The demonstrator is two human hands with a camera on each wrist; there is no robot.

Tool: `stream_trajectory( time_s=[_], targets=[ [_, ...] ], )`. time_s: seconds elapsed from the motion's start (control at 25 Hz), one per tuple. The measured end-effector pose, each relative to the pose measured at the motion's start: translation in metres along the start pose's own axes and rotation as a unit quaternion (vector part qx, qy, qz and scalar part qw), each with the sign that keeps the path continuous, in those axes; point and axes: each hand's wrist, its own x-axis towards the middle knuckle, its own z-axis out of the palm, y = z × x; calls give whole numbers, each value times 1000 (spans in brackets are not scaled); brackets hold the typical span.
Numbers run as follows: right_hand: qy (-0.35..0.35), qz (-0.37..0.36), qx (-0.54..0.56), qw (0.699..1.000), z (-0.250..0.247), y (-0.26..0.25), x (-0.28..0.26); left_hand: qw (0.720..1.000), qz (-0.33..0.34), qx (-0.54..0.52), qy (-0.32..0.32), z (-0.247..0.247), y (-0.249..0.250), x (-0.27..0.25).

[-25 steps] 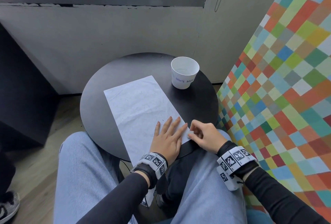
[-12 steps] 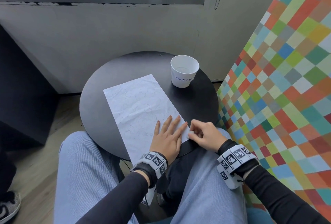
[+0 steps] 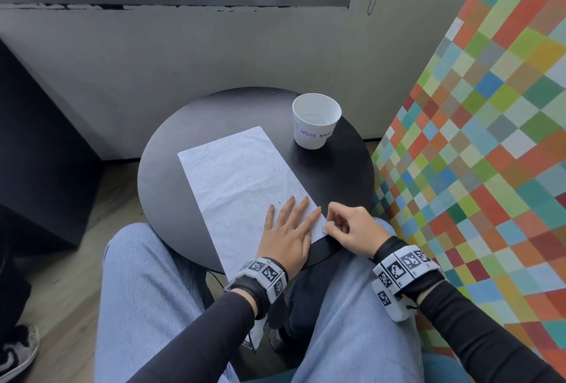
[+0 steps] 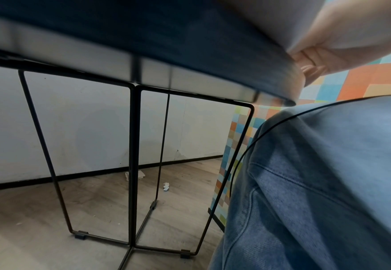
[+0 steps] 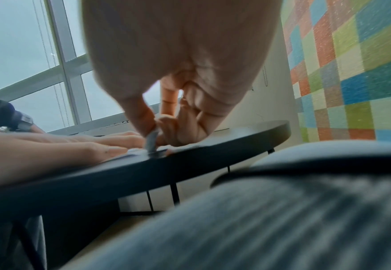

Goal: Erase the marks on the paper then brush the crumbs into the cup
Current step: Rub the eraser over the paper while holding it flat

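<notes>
Pinning paper (image 3: 235, 174) flat, left hand (image 3: 288, 229) lies open so sheet won't slide; right hand (image 3: 352, 226) pinches eraser (image 3: 328, 226) at near corner, cup (image 3: 315, 122) waiting beyond for crumbs.

I see open surface (image 3: 171, 168) left of the paper (image 3: 239, 177) and between paper and cup (image 3: 315, 121). My left hand (image 3: 288, 229) blocks the near paper; the checkered wall (image 3: 477, 144) crowds the right.
</notes>
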Motion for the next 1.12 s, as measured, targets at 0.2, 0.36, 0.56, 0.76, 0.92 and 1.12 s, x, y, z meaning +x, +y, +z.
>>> stream_trajectory(
  time_s=[0.2,0.36,0.56,0.76,0.92,1.12],
  targets=[
    [25,9,-13,1000,0,1,1,1000,-1,-1,-11,-2,1,1],
    [15,4,-10,1000,1,0,0,1000,-2,-4,-20,-3,0,1],
    [6,7,-5,1000,-1,-1,0,999,-4,-5,-34,-4,1,0],
    [17,12,-4,1000,-4,2,1,999,-11,-8,-50,-8,3,1],
    [9,5,-12,1000,-3,2,1,995,-16,-12,-99,-12,4,3],
    [59,28,-5,998,-4,3,3,987,-22,8,-161,-26,6,12]
  ],
)
